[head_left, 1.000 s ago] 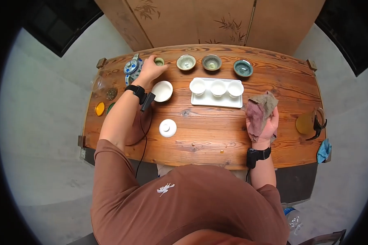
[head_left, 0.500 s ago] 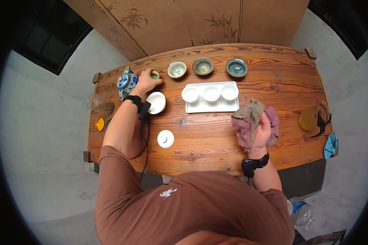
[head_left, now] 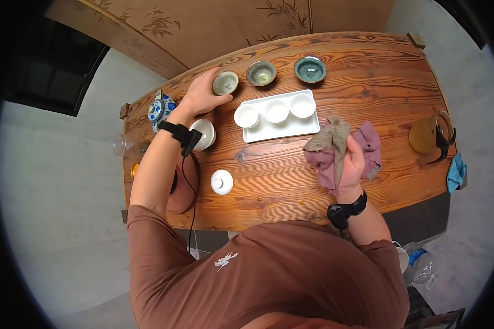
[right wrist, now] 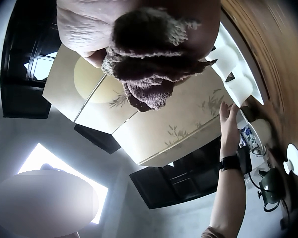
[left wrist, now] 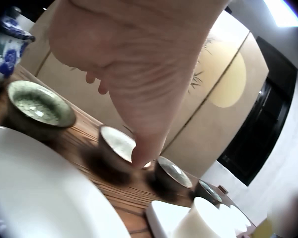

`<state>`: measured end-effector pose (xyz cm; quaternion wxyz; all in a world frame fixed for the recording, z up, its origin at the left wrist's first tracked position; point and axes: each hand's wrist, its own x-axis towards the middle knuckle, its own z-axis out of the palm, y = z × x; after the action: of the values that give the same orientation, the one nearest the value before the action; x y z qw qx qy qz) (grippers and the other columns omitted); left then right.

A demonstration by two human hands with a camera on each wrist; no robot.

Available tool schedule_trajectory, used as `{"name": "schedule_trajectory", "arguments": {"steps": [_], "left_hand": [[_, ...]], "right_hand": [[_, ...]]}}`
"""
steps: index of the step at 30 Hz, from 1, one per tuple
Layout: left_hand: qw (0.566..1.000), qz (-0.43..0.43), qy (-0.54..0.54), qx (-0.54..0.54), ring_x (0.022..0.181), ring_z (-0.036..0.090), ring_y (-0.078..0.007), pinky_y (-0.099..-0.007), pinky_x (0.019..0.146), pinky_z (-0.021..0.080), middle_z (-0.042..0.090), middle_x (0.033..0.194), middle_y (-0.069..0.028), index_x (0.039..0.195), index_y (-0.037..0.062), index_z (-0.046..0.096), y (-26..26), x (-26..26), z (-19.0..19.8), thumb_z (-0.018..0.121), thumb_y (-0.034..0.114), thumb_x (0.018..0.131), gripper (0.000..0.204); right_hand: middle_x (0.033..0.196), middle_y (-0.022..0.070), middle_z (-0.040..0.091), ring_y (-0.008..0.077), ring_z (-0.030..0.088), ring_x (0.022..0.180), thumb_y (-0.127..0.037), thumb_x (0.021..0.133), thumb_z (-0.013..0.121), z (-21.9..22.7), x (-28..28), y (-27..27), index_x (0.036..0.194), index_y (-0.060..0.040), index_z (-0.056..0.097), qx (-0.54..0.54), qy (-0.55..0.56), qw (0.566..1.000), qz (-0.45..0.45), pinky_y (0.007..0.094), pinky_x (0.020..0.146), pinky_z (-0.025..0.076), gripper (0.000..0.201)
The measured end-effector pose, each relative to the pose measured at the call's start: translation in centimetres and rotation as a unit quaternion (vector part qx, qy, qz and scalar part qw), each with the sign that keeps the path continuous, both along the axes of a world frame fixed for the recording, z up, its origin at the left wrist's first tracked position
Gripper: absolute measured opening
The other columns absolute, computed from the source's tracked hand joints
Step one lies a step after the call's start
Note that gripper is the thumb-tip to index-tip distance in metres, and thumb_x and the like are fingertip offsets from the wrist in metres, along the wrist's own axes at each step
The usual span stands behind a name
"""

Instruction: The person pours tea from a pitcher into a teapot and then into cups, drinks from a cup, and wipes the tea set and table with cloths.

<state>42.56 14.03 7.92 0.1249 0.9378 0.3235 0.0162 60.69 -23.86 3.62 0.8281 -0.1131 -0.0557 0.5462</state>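
Observation:
In the head view, the left hand point(head_left: 201, 97) is spread beside the pale grey bowl point(head_left: 225, 83), thumb near its front side. The left wrist view shows the thumb of this hand point(left wrist: 139, 74) overlapping the rim of that bowl point(left wrist: 118, 144); contact is unclear. A small green cup point(left wrist: 38, 110) stands farther left, hidden from the head view. The right hand point(head_left: 352, 167) holds a crumpled mauve and grey-brown cloth point(head_left: 329, 148) above the table. Folds of the cloth point(right wrist: 149, 74) hang from the hand in the right wrist view.
A grey bowl point(head_left: 261, 73) and teal bowl point(head_left: 310, 69) stand behind a white tray point(head_left: 282, 131) with white cups. Around them are a blue-and-white teapot point(head_left: 160, 109), white bowl point(head_left: 203, 134), white lid point(head_left: 222, 182), glass jug point(head_left: 422, 135) and blue cloth point(head_left: 456, 173).
The left hand has let go of the small green cup and moved right to the pale grey bowl. The cloth hangs more loosely from the right hand, which has shifted slightly; the head view has turned.

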Motion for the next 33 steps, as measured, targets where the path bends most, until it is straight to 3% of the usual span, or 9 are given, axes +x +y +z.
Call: {"name": "schedule_trajectory", "arguments": {"steps": [7,10,16,19,25,28,30,32,33], "left_hand": [[0.996,0.057,0.058,0.038,0.147,0.042,-0.0419,-0.0465,0.122,0.037,0.043,0.160,-0.0254,0.160,0.0018,0.035,-0.7,3.8,-2.6,0.080,0.047,0.086,0.097],[0.991,0.117,0.069,-0.010,0.145,0.043,-0.0440,-0.0479,0.120,0.039,0.044,0.157,-0.0271,0.161,0.0021,0.034,-0.3,4.3,-3.1,0.081,0.048,0.086,0.099],[0.996,0.087,-0.008,0.003,0.142,0.045,-0.0448,-0.0479,0.118,0.040,0.051,0.149,-0.0290,0.154,0.0001,0.043,-1.1,2.7,-0.9,0.083,0.046,0.085,0.092],[0.990,0.063,-0.124,-0.004,0.139,0.051,-0.0408,-0.0454,0.116,0.043,0.055,0.145,-0.0273,0.149,-0.0012,0.048,-3.1,0.7,2.1,0.083,0.044,0.086,0.086],[0.911,0.012,-0.341,-0.232,0.128,0.058,-0.0218,-0.0348,0.109,0.047,0.060,0.138,-0.0148,0.148,-0.0010,0.049,-14.6,-4.9,9.0,0.088,0.027,0.084,0.079],[0.892,-0.012,-0.373,-0.255,0.128,0.057,-0.0217,-0.0358,0.111,0.045,0.059,0.136,-0.0131,0.148,-0.0004,0.047,-20.2,-7.8,9.3,0.088,0.023,0.083,0.080],[0.858,-0.005,-0.402,-0.320,0.129,0.055,-0.0214,-0.0357,0.112,0.043,0.057,0.137,-0.0125,0.148,0.0008,0.046,-23.2,-8.8,8.9,0.088,0.021,0.081,0.082],[0.829,0.005,-0.422,-0.366,0.129,0.055,-0.0218,-0.0358,0.113,0.043,0.057,0.137,-0.0123,0.147,0.0009,0.047,-25.1,-9.1,7.9,0.088,0.022,0.081,0.081],[0.831,0.009,-0.416,-0.370,0.129,0.055,-0.0223,-0.0361,0.113,0.042,0.057,0.137,-0.0122,0.146,0.0011,0.048,-26.0,-9.2,7.7,0.088,0.023,0.080,0.080]], "right_hand": [[0.136,0.0141,0.062,0.0291,0.064,0.122,-0.036,0.106,0.045,-0.6,0.1,0.3,0.149,0.0004,0.045,0.002,-0.017,1.000,-0.009,0.0472,0.106,0.051,0.057],[0.137,0.0142,0.061,0.0299,0.064,0.123,-0.036,0.106,0.046,-0.8,0.2,0.2,0.150,0.0006,0.045,-0.003,-0.018,1.000,-0.010,0.0475,0.108,0.050,0.058],[0.140,0.0160,0.061,0.0305,0.061,0.127,-0.036,0.105,0.046,-1.2,0.4,0.4,0.150,0.0030,0.045,-0.015,-0.042,0.999,-0.011,0.0477,0.112,0.047,0.060],[0.139,0.0175,0.061,0.0306,0.061,0.127,-0.036,0.105,0.046,-1.1,0.3,0.5,0.149,0.0043,0.046,-0.002,-0.059,0.998,0.005,0.0478,0.112,0.046,0.060],[0.138,0.0186,0.062,0.0322,0.062,0.126,-0.032,0.106,0.039,-1.3,-0.3,1.0,0.147,0.0053,0.047,-0.010,-0.117,0.992,0.053,0.0465,0.111,0.047,0.056],[0.140,0.0202,0.061,0.0284,0.066,0.115,-0.028,0.106,0.035,-0.6,-2.0,2.0,0.147,0.0040,0.047,-0.061,-0.238,0.967,-0.061,0.0406,0.097,0.056,0.053],[0.125,0.0179,0.062,0.0196,0.066,0.086,-0.020,0.108,0.043,1.3,-1.6,0.2,0.138,-0.0005,0.052,0.020,-0.335,0.942,-0.009,0.0302,0.066,0.057,0.037],[0.112,0.0151,0.062,0.0171,0.063,0.060,-0.020,0.109,0.047,3.8,-5.2,0.6,0.132,-0.0031,0.052,-0.011,-0.510,0.851,-0.125,0.0269,0.049,0.052,0.029],[0.108,0.0114,0.059,0.0177,0.065,0.069,-0.015,0.106,0.058,4.2,-6.7,0.9,0.126,-0.0051,0.054,0.032,-0.566,0.797,-0.208,0.0283,0.055,0.056,0.023]]}}
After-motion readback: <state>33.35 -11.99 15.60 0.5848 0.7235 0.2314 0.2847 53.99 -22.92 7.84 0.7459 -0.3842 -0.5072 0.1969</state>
